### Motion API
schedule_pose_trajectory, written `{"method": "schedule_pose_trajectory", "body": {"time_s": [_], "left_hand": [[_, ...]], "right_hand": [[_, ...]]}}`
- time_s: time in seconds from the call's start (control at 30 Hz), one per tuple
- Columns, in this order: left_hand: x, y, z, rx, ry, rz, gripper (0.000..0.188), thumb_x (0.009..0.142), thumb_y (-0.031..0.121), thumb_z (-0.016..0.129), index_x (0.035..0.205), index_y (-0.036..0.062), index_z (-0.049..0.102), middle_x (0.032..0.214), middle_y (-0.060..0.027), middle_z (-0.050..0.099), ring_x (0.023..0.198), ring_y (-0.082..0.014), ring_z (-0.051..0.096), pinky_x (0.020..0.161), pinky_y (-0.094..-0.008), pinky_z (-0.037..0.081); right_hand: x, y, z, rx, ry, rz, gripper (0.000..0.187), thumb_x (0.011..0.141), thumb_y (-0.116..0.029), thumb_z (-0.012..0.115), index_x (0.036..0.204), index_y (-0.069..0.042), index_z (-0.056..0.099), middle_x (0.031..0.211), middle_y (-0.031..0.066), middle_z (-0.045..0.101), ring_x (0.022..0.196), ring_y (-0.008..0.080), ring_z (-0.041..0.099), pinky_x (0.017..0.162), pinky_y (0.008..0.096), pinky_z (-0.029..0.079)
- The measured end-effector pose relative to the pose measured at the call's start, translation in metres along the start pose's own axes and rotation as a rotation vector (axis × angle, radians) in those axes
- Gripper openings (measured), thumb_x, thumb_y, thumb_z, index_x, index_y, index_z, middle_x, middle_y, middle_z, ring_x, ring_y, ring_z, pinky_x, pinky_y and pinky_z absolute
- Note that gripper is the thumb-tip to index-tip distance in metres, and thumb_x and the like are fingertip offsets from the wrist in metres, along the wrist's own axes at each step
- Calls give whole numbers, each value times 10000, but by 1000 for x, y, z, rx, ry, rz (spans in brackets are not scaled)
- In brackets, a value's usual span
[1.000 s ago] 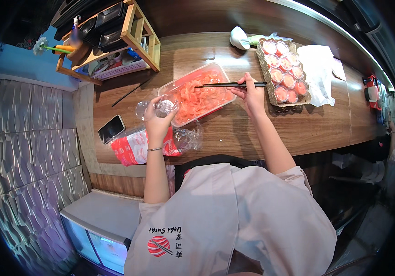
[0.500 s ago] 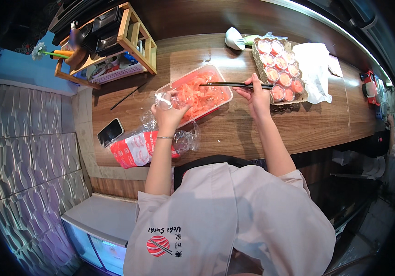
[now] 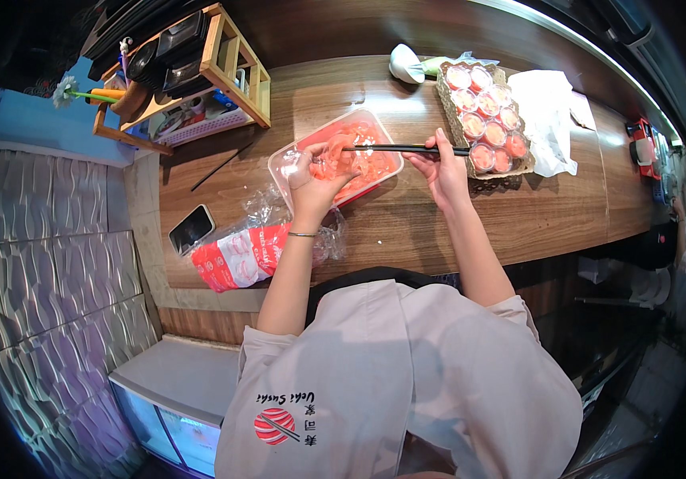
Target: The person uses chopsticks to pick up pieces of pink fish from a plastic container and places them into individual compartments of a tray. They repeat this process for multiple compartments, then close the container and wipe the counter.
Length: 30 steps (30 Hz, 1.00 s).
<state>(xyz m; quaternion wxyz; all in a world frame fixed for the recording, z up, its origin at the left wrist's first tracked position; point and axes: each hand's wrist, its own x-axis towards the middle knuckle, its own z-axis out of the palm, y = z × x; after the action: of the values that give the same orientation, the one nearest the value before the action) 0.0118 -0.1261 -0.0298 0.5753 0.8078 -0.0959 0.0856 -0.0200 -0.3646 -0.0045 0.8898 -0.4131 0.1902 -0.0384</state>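
Pink ginger slices: likely soft, slick

Right hand pinches black chopsticks, tips at the slices; left hand curls around a clear cup over the tray of ginger. Light slices should grip best bunched; the cup, by its sides.

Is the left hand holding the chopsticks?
No, the right hand holds the chopsticks, their tips pointing toward the left hand.

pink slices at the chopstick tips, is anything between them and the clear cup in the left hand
Nothing visible: the pink slices at the tips of the black chopsticks in the right hand are right at the clear cup in the left hand.
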Motion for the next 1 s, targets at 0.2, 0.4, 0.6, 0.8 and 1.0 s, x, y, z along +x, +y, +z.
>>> {"method": "schedule_pose_trajectory", "body": {"time_s": [0.2, 0.4, 0.6, 0.8, 1.0], "left_hand": [[-1, 13, -1, 102, 19, -14, 590, 608, 187, 926, 1072, 25, 601, 1029, -63, 649, 982, -166, 602, 885, -308, 492], [-6, 6, 5, -18, 84, -1, 580, 612, 178, 924, 1067, 22, 600, 1025, -69, 644, 962, -174, 613, 872, -308, 501], [-7, 2, 1, -125, 82, -64, 587, 626, 105, 911, 1098, 8, 576, 1051, -75, 629, 982, -159, 614, 886, -299, 514], [-11, 3, 6, -275, 71, -60, 595, 658, 14, 870, 1150, 0, 536, 1096, -77, 612, 1018, -160, 614, 908, -293, 523], [-10, -11, 5, -502, 122, -165, 572, 658, -34, 842, 1143, -7, 540, 1085, -77, 616, 1016, -155, 611, 892, -287, 521]], "right_hand": [[-24, -23, 32, -367, -114, -147, 344, 1009, -260, 519, 824, 25, 576, 843, 141, 654, 781, 230, 710, 677, 289, 608], [-58, -33, 62, -774, -313, -457, 266, 984, -146, 538, 813, 28, 644, 817, 71, 612, 730, 135, 612, 641, 262, 517], [-69, -50, 62, -626, -259, -520, 238, 978, -125, 550, 827, 30, 649, 818, 78, 609, 784, 147, 616, 661, 264, 508], [-62, -37, 48, -996, -451, -846, 97, 899, -93, 647, 922, -14, 698, 947, 129, 662, 871, 214, 662, 716, 288, 530], [-93, -3, 49, -1100, -545, -893, 124, 822, -70, 726, 944, -53, 706, 1009, 125, 650, 894, 258, 671, 747, 335, 559]]}}
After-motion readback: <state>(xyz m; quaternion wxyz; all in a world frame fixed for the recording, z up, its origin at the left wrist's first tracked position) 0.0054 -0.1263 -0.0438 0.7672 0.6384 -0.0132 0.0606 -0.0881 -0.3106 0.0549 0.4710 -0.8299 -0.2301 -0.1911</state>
